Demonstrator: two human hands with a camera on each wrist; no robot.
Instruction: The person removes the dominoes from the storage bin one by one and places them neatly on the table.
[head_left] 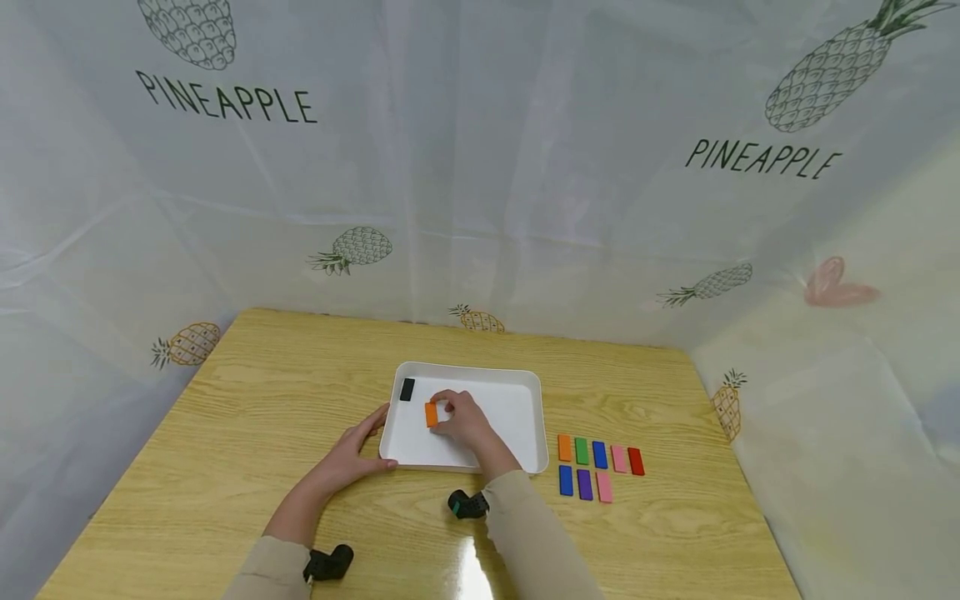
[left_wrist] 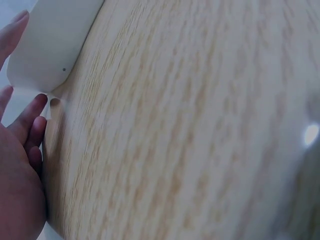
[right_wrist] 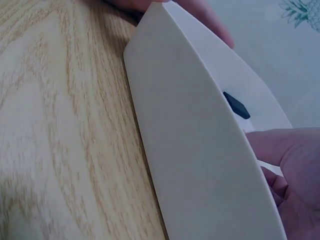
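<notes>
A white tray (head_left: 506, 417) lies on the wooden table. My right hand (head_left: 467, 421) reaches over the tray's front wall and pinches an orange block (head_left: 431, 415) between thumb and fingers, above the left part of the tray floor. Near the back left corner inside sits a black block (head_left: 407, 389), which also shows past the tray wall in the right wrist view. My left hand (head_left: 348, 461) rests against the tray's left side, thumb by the front corner and fingers along the edge. In the right wrist view the orange block is hidden.
Right of the tray, flat blocks lie in two rows: orange (head_left: 564, 447), green (head_left: 581, 451), blue (head_left: 599, 455), pink (head_left: 618, 459) and red (head_left: 636, 462) behind; blue (head_left: 566, 481), purple (head_left: 584, 485) and pink (head_left: 603, 487) in front. A pineapple-print curtain (head_left: 480, 167) hangs behind the table.
</notes>
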